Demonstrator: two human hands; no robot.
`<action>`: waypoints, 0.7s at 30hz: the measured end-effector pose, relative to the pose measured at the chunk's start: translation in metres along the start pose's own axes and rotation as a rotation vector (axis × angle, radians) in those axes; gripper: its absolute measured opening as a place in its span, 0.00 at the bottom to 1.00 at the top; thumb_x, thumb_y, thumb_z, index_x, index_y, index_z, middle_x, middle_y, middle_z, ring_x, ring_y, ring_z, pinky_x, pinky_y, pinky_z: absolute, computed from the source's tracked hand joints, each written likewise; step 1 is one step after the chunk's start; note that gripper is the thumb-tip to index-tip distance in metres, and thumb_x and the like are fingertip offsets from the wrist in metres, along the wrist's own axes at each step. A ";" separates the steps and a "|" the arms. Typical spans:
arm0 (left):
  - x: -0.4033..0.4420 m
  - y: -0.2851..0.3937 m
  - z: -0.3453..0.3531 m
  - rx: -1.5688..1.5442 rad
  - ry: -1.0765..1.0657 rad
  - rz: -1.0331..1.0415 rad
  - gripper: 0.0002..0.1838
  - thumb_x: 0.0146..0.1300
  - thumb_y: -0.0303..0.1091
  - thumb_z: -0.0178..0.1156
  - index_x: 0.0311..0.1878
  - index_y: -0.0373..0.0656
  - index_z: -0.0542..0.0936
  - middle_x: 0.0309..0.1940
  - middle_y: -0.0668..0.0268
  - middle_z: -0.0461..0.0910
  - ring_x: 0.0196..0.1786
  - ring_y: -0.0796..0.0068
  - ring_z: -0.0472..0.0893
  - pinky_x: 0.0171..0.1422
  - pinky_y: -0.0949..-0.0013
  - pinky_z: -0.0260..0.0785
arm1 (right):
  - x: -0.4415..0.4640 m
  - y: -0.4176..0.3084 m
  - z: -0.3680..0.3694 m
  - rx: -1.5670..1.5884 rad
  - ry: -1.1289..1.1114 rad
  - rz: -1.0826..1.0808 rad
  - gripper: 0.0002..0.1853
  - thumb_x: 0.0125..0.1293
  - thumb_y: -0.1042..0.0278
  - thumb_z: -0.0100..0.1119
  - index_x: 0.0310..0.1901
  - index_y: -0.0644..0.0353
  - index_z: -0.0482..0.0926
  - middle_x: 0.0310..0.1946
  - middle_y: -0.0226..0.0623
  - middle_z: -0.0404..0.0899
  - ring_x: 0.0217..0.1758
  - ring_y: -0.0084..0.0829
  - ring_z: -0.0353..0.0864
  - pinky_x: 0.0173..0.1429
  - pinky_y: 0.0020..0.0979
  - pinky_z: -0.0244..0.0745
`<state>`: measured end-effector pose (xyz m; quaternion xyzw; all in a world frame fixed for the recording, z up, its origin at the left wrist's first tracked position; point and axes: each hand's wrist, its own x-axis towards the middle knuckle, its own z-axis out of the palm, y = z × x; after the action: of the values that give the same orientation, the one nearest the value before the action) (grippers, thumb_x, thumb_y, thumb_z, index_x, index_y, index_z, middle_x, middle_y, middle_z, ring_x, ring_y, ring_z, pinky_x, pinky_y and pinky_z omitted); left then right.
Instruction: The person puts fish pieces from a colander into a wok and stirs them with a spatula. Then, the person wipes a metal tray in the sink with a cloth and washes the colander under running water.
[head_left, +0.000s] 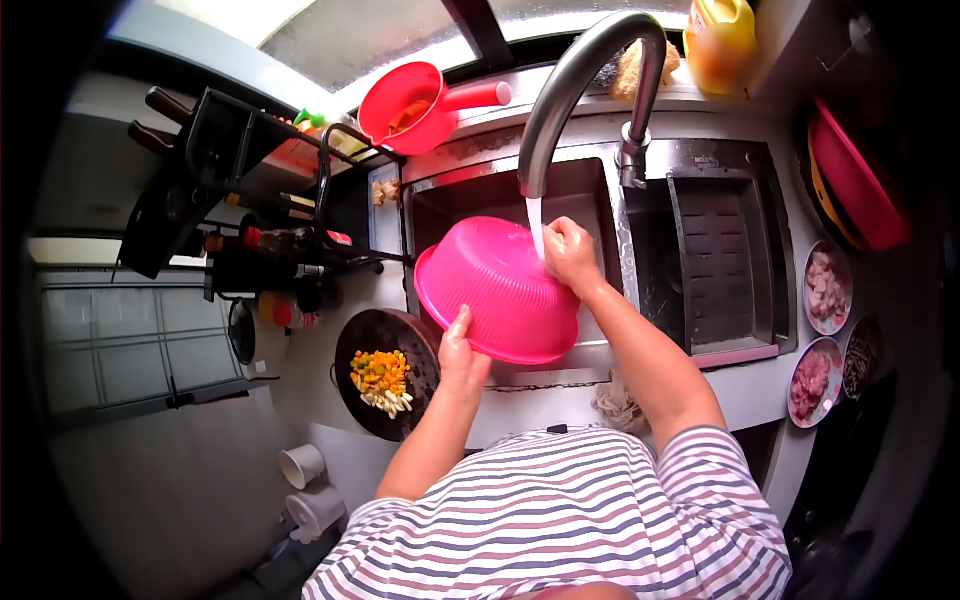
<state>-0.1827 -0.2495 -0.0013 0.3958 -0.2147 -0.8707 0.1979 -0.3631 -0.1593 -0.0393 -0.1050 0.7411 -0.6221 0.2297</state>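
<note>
A pink ribbed plastic basin (500,290) is tipped over the left sink bowl (590,200), its underside facing up toward me. My left hand (462,358) grips its near rim, thumb on the outer wall and the other fingers hidden beneath. My right hand (572,254) is closed in a fist against the basin's right side, close to the water stream; whatever it may hold is hidden. Water (536,225) runs from the curved metal faucet (546,120) onto the basin beside that hand.
A dark pan (420,375) with diced vegetables sits at left, near a black rack (325,170) with bottles and knives. Behind are a red dipper (403,105) and a yellow bottle (722,45). Plates of meat (828,290) (815,382) stand at right.
</note>
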 end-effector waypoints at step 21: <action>-0.014 -0.043 -0.007 0.711 -0.054 0.252 0.19 0.59 0.31 0.59 0.52 0.35 0.70 0.44 0.64 0.76 0.46 0.74 0.75 0.53 0.69 0.67 | -0.005 0.039 0.023 -0.254 -0.120 0.082 0.14 0.55 0.59 0.49 0.32 0.61 0.77 0.29 0.49 0.79 0.36 0.47 0.79 0.41 0.40 0.71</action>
<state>-0.1763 -0.2080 -0.0193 0.3873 -0.5554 -0.7208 0.1482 -0.3428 -0.1693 -0.0784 -0.1398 0.8025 -0.5061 0.2834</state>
